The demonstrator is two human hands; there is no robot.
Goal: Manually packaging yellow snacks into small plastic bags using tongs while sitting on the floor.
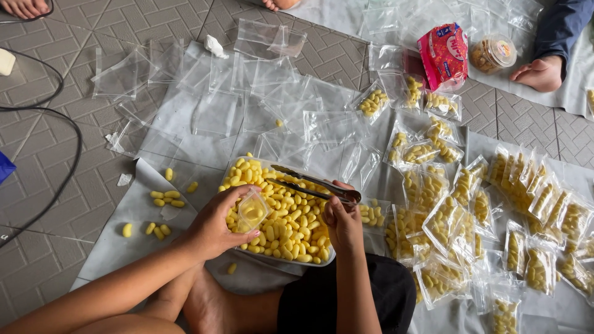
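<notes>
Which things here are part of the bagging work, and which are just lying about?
In use: left hand with small clear bag; right hand with metal tongs; tray of yellow pieces; filled bags; empty bags.

Lying about: black cable; pink packet; lidded tub.

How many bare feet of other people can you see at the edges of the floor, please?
3: one foot at the top left corner, one foot at the top centre, mostly cut off, and one foot at the upper right. Others may lie outside the view.

Bag-strewn sheets on tiled floor
</notes>
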